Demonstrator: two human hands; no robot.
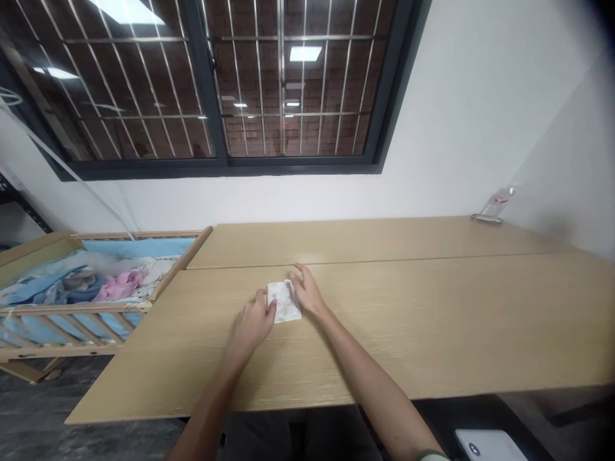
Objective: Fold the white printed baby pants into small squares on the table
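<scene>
A small, flat white packet (284,302) with faint grey and green print is tilted slightly over the wooden table (432,307). My left hand (253,323) grips its left side, thumb lying across the front and fingers curled behind. At the upper right corner, my right hand (307,291) has its thumb against the packet's edge, with the index finger raised above it. The packet looks a little creased at that corner. What the other right-hand fingers do behind it is hidden.
To the left stands a wooden crib (72,349) with blue lining, clothes and a pink cloth (120,285). A clear plastic bottle-like item (497,203) sits at the far right corner. A white device (490,445) lies below the table's front edge. A barred window (298,96) is ahead.
</scene>
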